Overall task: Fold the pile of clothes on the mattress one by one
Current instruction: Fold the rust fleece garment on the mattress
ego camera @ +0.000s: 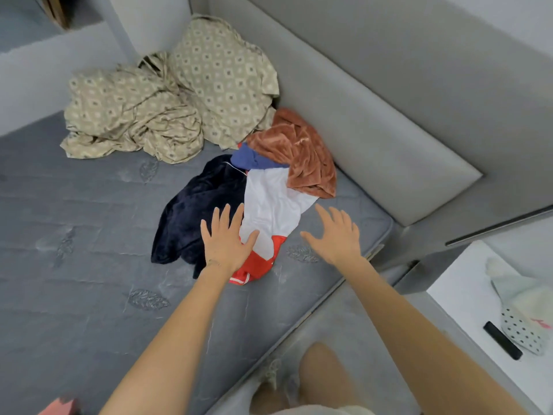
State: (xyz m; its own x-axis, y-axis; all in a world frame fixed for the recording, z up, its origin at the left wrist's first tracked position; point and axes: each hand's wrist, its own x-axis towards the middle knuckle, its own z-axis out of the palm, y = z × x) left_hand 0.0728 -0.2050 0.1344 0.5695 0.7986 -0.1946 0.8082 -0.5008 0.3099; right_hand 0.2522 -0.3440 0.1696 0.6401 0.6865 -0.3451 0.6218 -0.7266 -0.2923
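From my remote seat I saw a crumpled beige sheet with a small diamond print heaped in the far corner, its upper part leaning against the grey padded headboard. To the right stood a white side table. On it lay a slim black object, too small for me to identify, just beside a pale polka-dot item that touched a soft whitish cloth behind it. A blurred pink shape showed at the bottom left edge, and something brown stood at the top left.
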